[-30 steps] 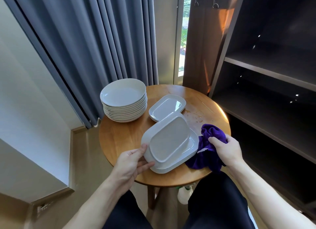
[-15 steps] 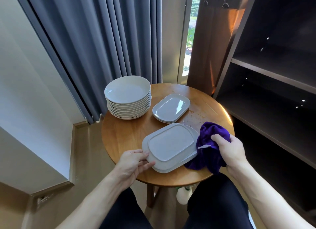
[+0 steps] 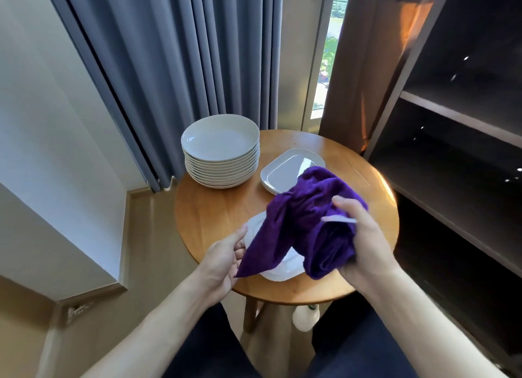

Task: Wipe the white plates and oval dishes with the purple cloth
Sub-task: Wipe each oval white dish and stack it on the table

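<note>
Right hand (image 3: 364, 236) grips bunched purple cloth (image 3: 305, 222) over white oval dishes (image 3: 284, 269); left hand (image 3: 223, 259) loose, maybe touching them. Cloth tag (image 3: 339, 220) blurry.

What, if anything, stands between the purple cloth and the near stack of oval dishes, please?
Nothing visible does: the purple cloth, gripped by the right hand, hangs directly over the near oval dishes; the left hand sits at their left rim.

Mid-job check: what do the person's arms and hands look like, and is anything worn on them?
The left forearm and right forearm are bare to the frame's edge, with no sleeves in view. The left hand and right hand wear no gloves, and no watch, ring or bracelet shows. Dark navy trousers cover the legs below.
</note>
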The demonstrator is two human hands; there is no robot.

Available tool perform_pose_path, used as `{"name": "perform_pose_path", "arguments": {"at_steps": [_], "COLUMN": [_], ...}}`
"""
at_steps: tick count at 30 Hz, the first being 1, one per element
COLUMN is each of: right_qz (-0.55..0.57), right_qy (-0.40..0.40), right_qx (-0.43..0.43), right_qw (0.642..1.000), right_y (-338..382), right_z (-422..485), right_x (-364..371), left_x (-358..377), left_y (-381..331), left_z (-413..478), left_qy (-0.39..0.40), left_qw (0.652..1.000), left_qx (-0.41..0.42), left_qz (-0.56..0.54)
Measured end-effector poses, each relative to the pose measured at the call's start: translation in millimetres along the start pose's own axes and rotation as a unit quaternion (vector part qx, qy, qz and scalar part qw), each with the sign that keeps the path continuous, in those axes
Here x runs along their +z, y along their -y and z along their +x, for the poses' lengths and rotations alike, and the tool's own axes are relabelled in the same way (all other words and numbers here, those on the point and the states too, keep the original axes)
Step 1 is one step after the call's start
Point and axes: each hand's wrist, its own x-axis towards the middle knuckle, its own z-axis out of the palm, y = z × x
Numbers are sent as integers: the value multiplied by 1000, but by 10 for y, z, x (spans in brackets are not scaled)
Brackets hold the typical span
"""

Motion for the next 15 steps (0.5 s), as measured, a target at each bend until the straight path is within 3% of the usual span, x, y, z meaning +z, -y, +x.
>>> {"name": "perform_pose_path", "arguments": {"at_steps": [1,2,4,5,7,12,15], "right_qz": [-113,-250,-477,-533,-561,-564,-642], "right_qy": [-10,-23,-12,8,32,22,30], "right_qx": [-35,-85,-185,-218,-245,-227,-234], "right_qw": [993,964,859,818,790,794,729], "right_y": [-98,-214,-436,-523,-624,-611,-646], "right_z": [15,32,49,53,69,75,17], "right_x": [17,12,-42,-79,-149,-132,-108], "left_x": [-5,-6,-16,-33,-64,-16,4], "left_y": [18,28,38,44,59,88,94], "left_z": [14,13,4,8,10,-41,-28], "left_qy": [3,10,20,20,18,-31,-81], "left_qw": [1000,1000,999,997,988,968,954], "left_qx": [0,-2,5,18,52,102,105], "left_qz": [-3,-1,38,73,145,226,270]}}
